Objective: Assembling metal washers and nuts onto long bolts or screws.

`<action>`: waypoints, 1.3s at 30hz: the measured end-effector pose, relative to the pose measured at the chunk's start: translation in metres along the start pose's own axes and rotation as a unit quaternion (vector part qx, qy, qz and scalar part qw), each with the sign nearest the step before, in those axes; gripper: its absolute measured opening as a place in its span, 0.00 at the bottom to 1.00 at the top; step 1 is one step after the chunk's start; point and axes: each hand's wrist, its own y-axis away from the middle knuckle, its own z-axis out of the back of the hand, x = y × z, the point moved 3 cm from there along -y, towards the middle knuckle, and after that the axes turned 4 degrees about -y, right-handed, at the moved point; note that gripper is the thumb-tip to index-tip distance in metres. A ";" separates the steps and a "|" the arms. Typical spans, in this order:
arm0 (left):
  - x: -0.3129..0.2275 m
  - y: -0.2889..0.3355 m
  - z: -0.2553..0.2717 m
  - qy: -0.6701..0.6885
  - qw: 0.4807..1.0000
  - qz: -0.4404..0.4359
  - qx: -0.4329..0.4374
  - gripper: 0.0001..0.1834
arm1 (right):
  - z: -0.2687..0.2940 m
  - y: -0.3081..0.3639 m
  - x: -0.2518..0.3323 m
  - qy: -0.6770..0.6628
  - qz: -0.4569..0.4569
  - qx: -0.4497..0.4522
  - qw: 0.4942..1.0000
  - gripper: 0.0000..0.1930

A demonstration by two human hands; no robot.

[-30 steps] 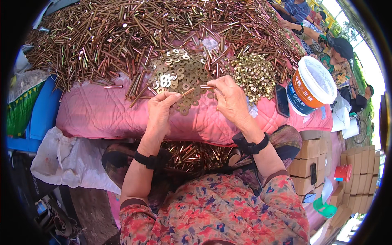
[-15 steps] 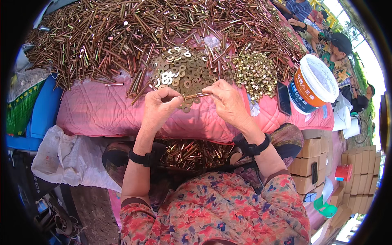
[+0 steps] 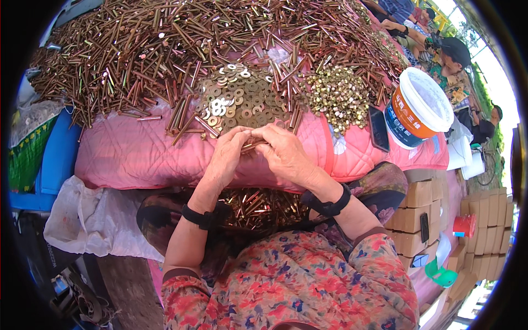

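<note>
My left hand (image 3: 224, 157) and my right hand (image 3: 286, 157) meet at the near edge of a pink quilted cover (image 3: 132, 148). Both are closed, fingertips together, around a metal bolt (image 3: 253, 145); only a short stretch of it shows, the rest lying behind my fingers. Just beyond them lies a heap of flat washers (image 3: 239, 96), brassy with a few silvery ones. Right of it sits a pile of small gold-coloured nuts (image 3: 338, 96). A broad mass of copper-coloured bolts (image 3: 137, 60) covers the far part, some loose ones reaching close to my left hand.
A white bucket (image 3: 412, 113) with an orange and blue label and a black phone (image 3: 378, 129) stand at right. More bolts (image 3: 264, 209) lie below between my legs. Cardboard boxes (image 3: 412, 217) are stacked at lower right, a white sack (image 3: 99, 214) at left. Other people (image 3: 454, 66) sit at far right.
My hands have come together and a little lower. The bolt, earlier stretched between my fingertips, is now mostly covered by my fingers.
</note>
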 end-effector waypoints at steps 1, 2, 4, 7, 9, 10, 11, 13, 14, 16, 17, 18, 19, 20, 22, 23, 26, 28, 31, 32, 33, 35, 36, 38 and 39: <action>-0.003 0.000 -0.002 0.000 1.000 0.001 0.002 0.07 | -0.003 0.002 -0.002 -0.016 0.000 0.011 1.000 0.10; -0.003 0.002 -0.001 -0.023 0.999 0.030 0.014 0.08 | 0.003 0.000 0.002 -0.103 -0.046 0.014 0.993 0.08; 0.008 0.000 0.012 -0.057 0.996 0.059 0.030 0.09 | 0.019 -0.005 -0.011 -0.040 -0.060 -0.034 0.997 0.08; 0.003 0.001 0.016 -0.064 0.997 0.033 -0.027 0.08 | 0.058 -0.010 -0.051 0.194 -0.145 -0.143 0.960 0.07; -0.009 0.003 0.011 -0.047 0.998 0.020 -0.042 0.07 | 0.078 -0.002 -0.078 0.319 -0.179 -0.151 0.919 0.07; -0.013 0.003 0.010 -0.031 0.998 0.009 -0.059 0.06 | 0.082 0.003 -0.091 0.320 -0.179 -0.152 0.918 0.07; -0.012 0.003 0.013 -0.030 0.998 0.008 -0.060 0.06 | 0.083 0.004 -0.097 0.334 -0.178 -0.137 0.915 0.07; -0.008 -0.001 0.021 -0.023 0.995 0.011 -0.094 0.04 | 0.083 0.004 -0.110 0.347 -0.177 -0.123 0.913 0.07; -0.008 0.000 0.021 -0.024 0.995 0.012 -0.095 0.04 | 0.082 0.003 -0.110 0.359 -0.173 -0.120 0.910 0.07; -0.008 0.002 0.019 -0.013 0.995 0.013 -0.097 0.03 | 0.077 0.003 -0.109 0.369 -0.170 -0.118 0.906 0.07; -0.007 0.001 0.020 -0.014 0.995 0.012 -0.098 0.03 | 0.076 0.001 -0.105 0.360 -0.161 -0.133 0.909 0.07; -0.005 0.001 0.020 -0.003 0.995 0.018 -0.097 0.03 | 0.074 -0.001 -0.100 0.351 -0.152 -0.148 0.912 0.07; -0.003 0.000 0.020 0.009 0.995 0.024 -0.097 0.03 | 0.072 -0.001 -0.096 0.350 -0.151 -0.148 0.913 0.07; -0.003 0.000 0.020 0.009 0.995 0.023 -0.098 0.03 | 0.072 -0.001 -0.089 0.269 -0.146 -0.162 0.938 0.07; -0.002 0.002 0.023 0.033 0.996 0.022 -0.078 0.03 | 0.062 -0.002 -0.065 0.073 -0.157 -0.147 0.974 0.07; -0.003 0.003 0.021 0.033 0.996 0.022 -0.077 0.03 | 0.056 -0.001 -0.053 0.074 -0.157 -0.147 0.974 0.07; -0.007 0.005 0.017 0.050 0.995 0.019 -0.082 0.02 | 0.028 -0.003 -0.034 -0.255 -0.171 -0.068 0.949 0.07; -0.010 0.006 0.015 0.044 0.996 0.016 -0.073 0.03 | 0.020 -0.006 -0.020 -0.183 -0.073 -0.050 0.979 0.10; -0.011 0.006 0.018 0.022 0.998 0.011 -0.065 0.04 | 0.011 -0.009 -0.017 -0.178 -0.022 -0.078 0.981 0.07; -0.011 0.006 0.020 0.023 0.997 0.011 -0.066 0.04 | 0.008 -0.009 -0.013 -0.178 -0.022 -0.076 0.981 0.07; -0.012 0.007 0.022 0.028 0.997 0.019 -0.066 0.04 | 0.006 -0.009 -0.011 -0.254 -0.065 -0.075 0.962 0.07; -0.013 0.008 0.024 0.035 0.997 0.026 -0.066 0.04 | 0.003 -0.009 -0.011 -0.328 -0.108 -0.072 0.936 0.07; -0.014 0.008 0.025 0.026 0.997 0.023 -0.065 0.04 | 0.002 -0.008 -0.013 -0.311 -0.104 -0.061 0.943 0.07; -0.014 0.009 0.027 0.017 0.998 0.019 -0.065 0.04 | 0.002 -0.007 -0.014 -0.295 -0.100 -0.048 0.949 0.07; -0.013 0.008 0.028 0.003 0.998 0.007 -0.063 0.05 | 0.003 -0.007 -0.012 -0.285 -0.114 -0.040 0.951 0.07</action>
